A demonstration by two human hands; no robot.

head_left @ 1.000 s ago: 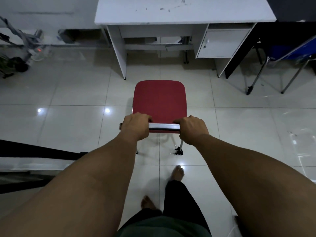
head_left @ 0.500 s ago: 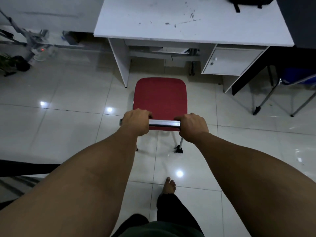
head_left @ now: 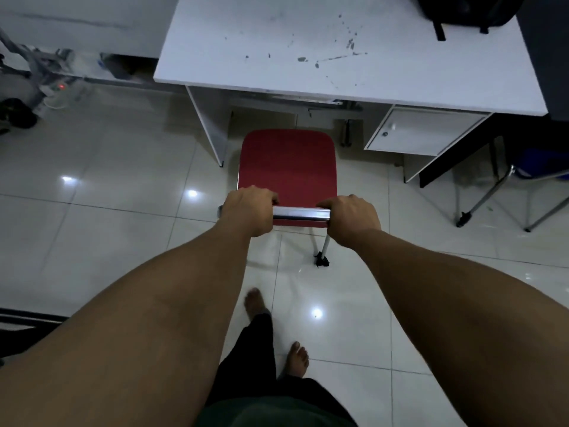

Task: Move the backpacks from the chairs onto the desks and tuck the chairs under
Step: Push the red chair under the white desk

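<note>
A red chair (head_left: pixel 288 167) stands on the tiled floor, its seat front close to the opening of the white desk (head_left: pixel 277 57). My left hand (head_left: pixel 248 212) and my right hand (head_left: pixel 352 220) both grip the chrome bar at the top of the chair's back, one at each end. A black backpack (head_left: pixel 468 9) lies on the desk's far right corner, partly cut off by the frame's top edge. The chair's seat holds nothing.
The desk has a cabinet with a door (head_left: pixel 421 131) on its right side and a panel leg (head_left: pixel 212 124) on the left. A blue chair with metal legs (head_left: pixel 498 192) stands at the right. Cables and a power strip (head_left: pixel 55 84) lie at the far left. My bare feet are below.
The chair has rolled forward toward the desk with both hands on its back bar. I have stepped closer, and the backpack on the desk has come into view.
</note>
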